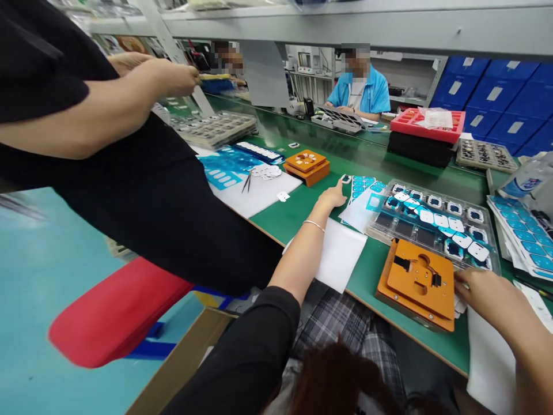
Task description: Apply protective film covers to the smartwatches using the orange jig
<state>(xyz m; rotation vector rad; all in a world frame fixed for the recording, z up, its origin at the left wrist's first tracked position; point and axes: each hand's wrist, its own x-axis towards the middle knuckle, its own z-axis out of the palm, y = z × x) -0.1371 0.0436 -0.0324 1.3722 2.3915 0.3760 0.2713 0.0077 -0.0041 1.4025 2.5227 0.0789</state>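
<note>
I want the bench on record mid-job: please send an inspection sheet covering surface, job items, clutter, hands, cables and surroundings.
Surface: green bench top, partly covered by white sheets.
Job items: front orange fixture; clear plastic tray of framed parts, with white rounded pieces lying across it.
Clutter: rear orange fixture, plastic bottle, blue sticker sheets, pink tray.
Hands: left hand at a small white-framed part; right hand beside the front orange fixture; both grips unclear.
Cables: none clearly made out.
Surroundings: standing co-worker in black at left, red seat, seated person in blue across the bench, blue bins.
</note>
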